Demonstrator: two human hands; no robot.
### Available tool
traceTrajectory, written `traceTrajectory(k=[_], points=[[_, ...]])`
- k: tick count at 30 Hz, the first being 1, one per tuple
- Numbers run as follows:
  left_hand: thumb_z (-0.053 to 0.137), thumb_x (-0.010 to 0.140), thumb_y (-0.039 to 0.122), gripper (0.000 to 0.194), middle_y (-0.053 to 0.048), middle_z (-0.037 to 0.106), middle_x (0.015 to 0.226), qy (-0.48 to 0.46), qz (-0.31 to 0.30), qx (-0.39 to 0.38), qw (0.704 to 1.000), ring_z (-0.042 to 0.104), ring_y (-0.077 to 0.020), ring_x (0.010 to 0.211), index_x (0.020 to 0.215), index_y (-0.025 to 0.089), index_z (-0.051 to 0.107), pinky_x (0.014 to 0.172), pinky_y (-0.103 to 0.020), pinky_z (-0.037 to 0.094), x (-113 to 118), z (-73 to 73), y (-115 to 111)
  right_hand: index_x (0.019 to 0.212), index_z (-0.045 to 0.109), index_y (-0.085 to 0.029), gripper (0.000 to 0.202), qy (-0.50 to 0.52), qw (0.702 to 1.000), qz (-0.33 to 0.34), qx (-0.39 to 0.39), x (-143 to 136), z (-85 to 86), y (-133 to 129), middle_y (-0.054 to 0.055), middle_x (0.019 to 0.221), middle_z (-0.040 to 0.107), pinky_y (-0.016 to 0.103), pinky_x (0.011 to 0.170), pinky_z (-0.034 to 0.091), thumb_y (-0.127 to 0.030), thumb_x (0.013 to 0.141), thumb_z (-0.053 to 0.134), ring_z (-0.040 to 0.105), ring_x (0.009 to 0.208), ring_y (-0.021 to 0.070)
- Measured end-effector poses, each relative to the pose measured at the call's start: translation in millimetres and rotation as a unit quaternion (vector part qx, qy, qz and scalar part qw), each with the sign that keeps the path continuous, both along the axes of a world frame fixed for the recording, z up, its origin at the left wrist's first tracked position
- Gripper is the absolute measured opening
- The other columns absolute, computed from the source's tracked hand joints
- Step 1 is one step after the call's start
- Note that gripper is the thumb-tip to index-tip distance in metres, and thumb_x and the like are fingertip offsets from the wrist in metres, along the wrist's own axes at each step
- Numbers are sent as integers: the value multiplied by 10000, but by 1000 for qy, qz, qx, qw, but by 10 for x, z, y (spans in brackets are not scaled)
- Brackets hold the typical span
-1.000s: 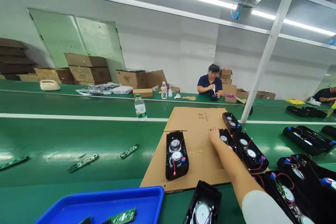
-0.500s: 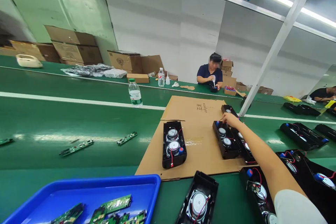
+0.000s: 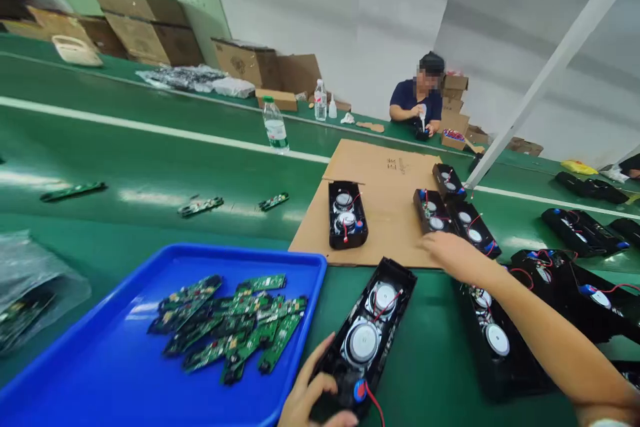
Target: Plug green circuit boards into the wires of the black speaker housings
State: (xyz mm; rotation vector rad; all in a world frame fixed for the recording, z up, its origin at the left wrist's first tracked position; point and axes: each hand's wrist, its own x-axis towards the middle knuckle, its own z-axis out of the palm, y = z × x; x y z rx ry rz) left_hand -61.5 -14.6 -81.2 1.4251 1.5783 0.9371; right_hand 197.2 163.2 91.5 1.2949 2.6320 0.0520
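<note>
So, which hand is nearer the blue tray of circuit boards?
Left hand, holding a black speaker housing beside the blue tray. The right hand is farther right, by the near edge of the cardboard sheet.

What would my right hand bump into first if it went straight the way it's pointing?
Your right hand would probably meet the lone black speaker case on the left part of the cardboard, though the hand's height is hard to judge.

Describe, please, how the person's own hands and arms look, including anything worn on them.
The left hand and right hand are bare, with no gloves visible. The right forearm is uncovered too, with a whitish sleeve just showing at the lower right. No left sleeve is in view.
</note>
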Motion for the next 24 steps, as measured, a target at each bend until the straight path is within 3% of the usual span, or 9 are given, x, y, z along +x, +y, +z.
traceTrajectory(k=[3, 6, 8, 11, 14, 17, 20, 24], points=[[720, 564, 393, 271, -48, 554, 1338, -11, -22, -15, 1000, 505, -326, 1193, 501, 267, 489, 989, -418, 413, 3, 187, 59, 1199, 550, -231, 383, 79, 984, 155, -46, -198, -222, -779, 57, 1012, 635, 302, 753, 469, -76, 853, 496, 579, 894, 191], [555, 712, 372, 350, -63, 622, 1250, -28, -50, -31, 998, 568, -279, 1107, 451, 253, 356, 952, -388, 426, 30, 330, 199, 1216, 511, -229, 322, 169, 951, 255, -45, -445, -533, -1359, 9, 806, 613, 269, 615, 417, -130, 915, 454, 532, 690, 146], [481, 772, 367, 392, -60, 666, 1167, -29, -81, -36, 996, 607, -248, 1032, 433, 248, 324, 915, -357, 441, 65, 391, 316, 1176, 525, -223, 280, 222, 932, 285, -8, -625, -761, -1571, -26, 657, 554, 263, 565, 372, -134, 930, 426, 473, 584, 131], [499, 788, 361, 447, -49, 721, 951, -20, -128, -36, 991, 634, -231, 961, 401, 241, 310, 830, -317, 465, 109, 455, 524, 951, 591, -180, 218, 288, 909, 293, 69, -865, -1041, -1675, -14, 559, 507, 270, 517, 331, -110, 909, 389, 445, 534, 143], [595, 750, 334, 482, -46, 713, 837, 3, -187, -21, 982, 640, -216, 885, 387, 232, 295, 765, -296, 466, 111, 506, 764, 748, 553, -171, 275, 354, 901, 237, 85, -1023, -1139, -1623, 16, 536, 504, 275, 481, 322, -92, 890, 331, 458, 520, 157], [669, 730, 312, 427, -44, 688, 794, 28, -265, 2, 964, 616, -165, 758, 424, 209, 388, 731, -293, 467, 70, 534, 998, 780, 524, -182, 231, 468, 878, 100, -29, -1096, -1059, -1503, 1, 552, 529, 243, 460, 344, -155, 897, 327, 465, 482, 130], [645, 793, 313, 310, 1, 637, 715, 46, -341, 20, 939, 578, -127, 666, 552, 174, 510, 682, -302, 475, 33, 530, 1199, 806, 500, -192, 142, 556, 811, -37, -178, -1136, -935, -1383, -44, 503, 504, 211, 462, 365, -238, 885, 392, 459, 436, 101], [653, 773, 182, 260, 59, 545, 569, 53, -406, 30, 912, 558, -114, 583, 563, 160, 502, 581, -258, 448, 139, 556, 1416, 816, 505, -188, 194, 614, 710, -163, -303, -1222, -922, -1297, -29, 522, 539, 198, 462, 382, -365, 873, 451, 510, 476, 107]])
